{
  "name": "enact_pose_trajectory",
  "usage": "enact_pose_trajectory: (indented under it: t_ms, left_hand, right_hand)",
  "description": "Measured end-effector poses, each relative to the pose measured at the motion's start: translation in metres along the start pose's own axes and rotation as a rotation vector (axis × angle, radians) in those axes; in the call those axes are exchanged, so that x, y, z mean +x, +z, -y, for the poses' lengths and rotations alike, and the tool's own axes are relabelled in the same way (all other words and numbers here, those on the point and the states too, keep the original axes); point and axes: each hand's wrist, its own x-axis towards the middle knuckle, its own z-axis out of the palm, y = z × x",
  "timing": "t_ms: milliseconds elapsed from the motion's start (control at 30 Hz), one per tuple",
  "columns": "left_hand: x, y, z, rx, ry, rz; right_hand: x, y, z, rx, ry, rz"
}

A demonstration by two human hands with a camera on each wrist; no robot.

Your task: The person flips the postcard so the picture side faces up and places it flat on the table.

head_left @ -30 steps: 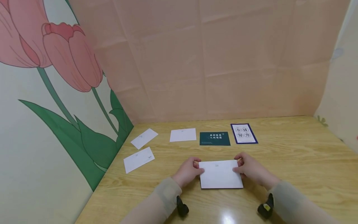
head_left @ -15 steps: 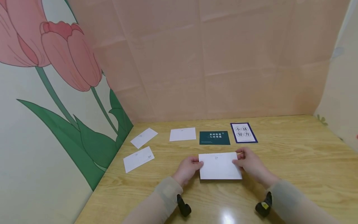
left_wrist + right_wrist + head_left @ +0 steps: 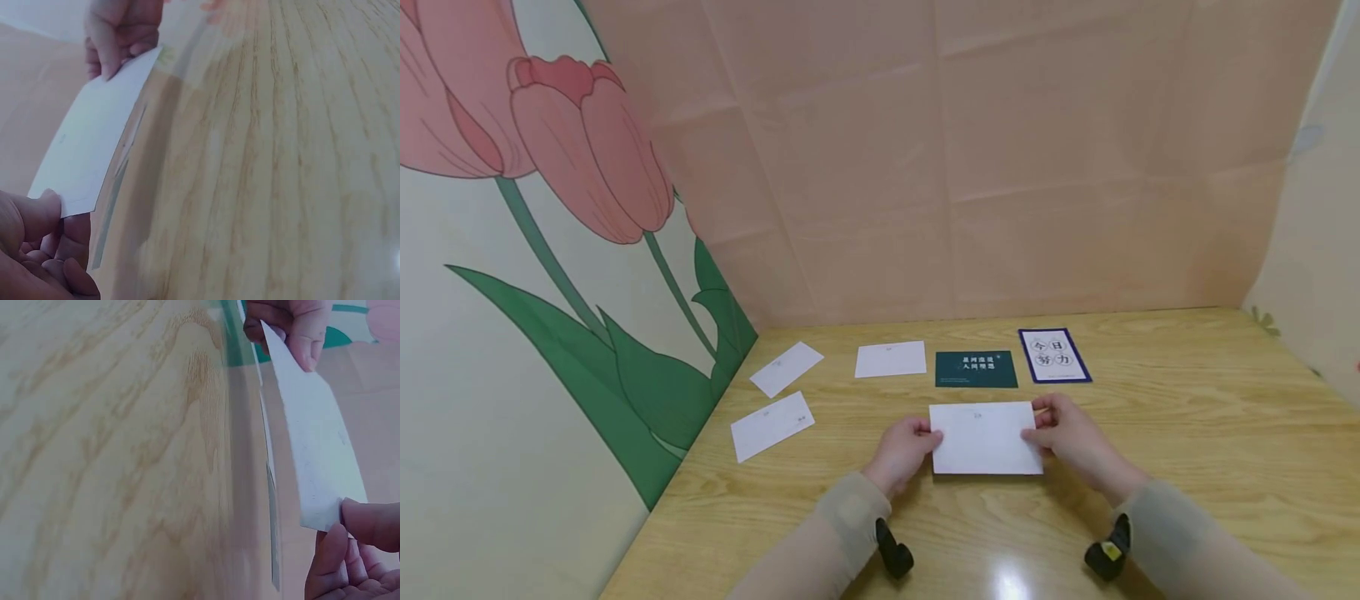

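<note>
Between the two hands a white postcard with small faint print near its top is held raised over the table. My left hand pinches its left edge, thumb on the printed face and fingers behind. On the opposite edge, my right hand pinches in the same way. Seen from the left wrist, the postcard is tilted and apart from the tabletop. The right wrist view also has the postcard between both hands; its back face is hidden there.
Along the back of the wooden table lie a white card, a dark green card with white characters and a purple-bordered card. Two white cards, one upper and one lower, lie at the left, near the tulip-painted wall.
The postcard has moved away from the body, toward the back row, and slightly left. The right hand has shifted forward with it; the left hand has barely moved. The other cards stay put.
</note>
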Motion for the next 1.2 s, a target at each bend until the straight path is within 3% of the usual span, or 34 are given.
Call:
enact_pose_trajectory:
  t_ms: [267,633,1200]
  left_hand:
    - [0.0016,-0.0031,-0.0074,-0.023,-0.011,-0.022]
    - [0.0039,-0.0043,-0.0049,-0.115,0.08,-0.003]
    - [0.0014,-0.003,-0.0058,-0.217,0.029,0.046]
  right_hand:
    - [0.0008,-0.0007,-0.0032,0.01,-0.002,0.009]
    - [0.0005,-0.0042,-0.0001,0.014,-0.036,-0.044]
    - [-0.0043,-0.0047,0.0002,-0.151,-0.131,-0.116]
